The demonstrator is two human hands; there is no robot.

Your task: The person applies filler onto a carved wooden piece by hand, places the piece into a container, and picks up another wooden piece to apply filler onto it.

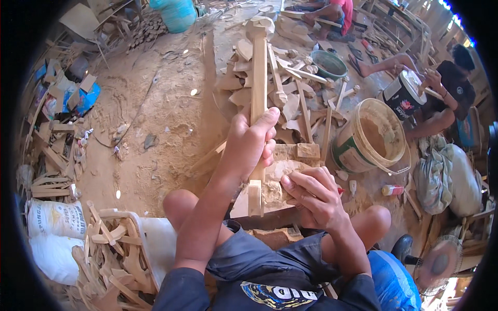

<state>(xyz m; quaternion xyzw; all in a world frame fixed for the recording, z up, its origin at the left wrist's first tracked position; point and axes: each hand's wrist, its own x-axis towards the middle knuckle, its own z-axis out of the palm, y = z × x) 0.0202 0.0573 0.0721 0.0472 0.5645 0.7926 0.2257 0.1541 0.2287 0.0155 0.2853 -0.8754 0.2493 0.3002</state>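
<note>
My left hand (253, 137) is wrapped round a long pale wooden piece (259, 78), shaped like an instrument neck. It points away from me, with a wider head at the far end and a stepped block at the near end. My right hand (314, 197) is closed, fingers curled and thumb pressed in, just right of the near end. A small red bit shows beside its fingers; what they hold is mostly hidden. Beneath and between my hands lies a board (285, 167) with a crumbly beige layer on it, and a small wood block (308, 151) rests at its far edge.
Loose wooden pieces (239, 97) lie heaped beyond my hands. At right stand a dusty bucket (348, 150), a dark tub (403, 96) and a green basin (329, 64). A co-worker (452, 85) sits behind them. More wood (132, 254) fills my near left; a fan (440, 264) stands near right.
</note>
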